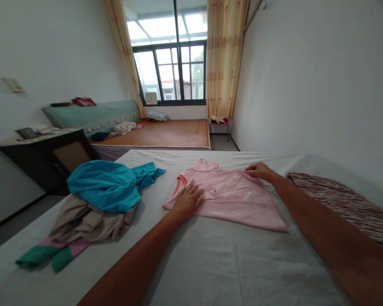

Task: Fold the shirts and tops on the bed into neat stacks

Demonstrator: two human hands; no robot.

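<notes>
Ideally, the left hand (188,201), palm down with fingers (195,190) slightly spread near the collar (178,185), should lightly anchor the shirt (234,191) lying on the sheet (198,259), while the right hand (261,171), fingers pinching its far edge, tensions it just enough to flatten creases.

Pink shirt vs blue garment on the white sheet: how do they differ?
The pink shirt is pale; the blue garment is vivid.
The pink shirt lies mostly flat; the blue garment is bunched up.
The left hand and right hand touch the pink shirt; neither touches the blue garment.
Shared: both are cloth.
</notes>
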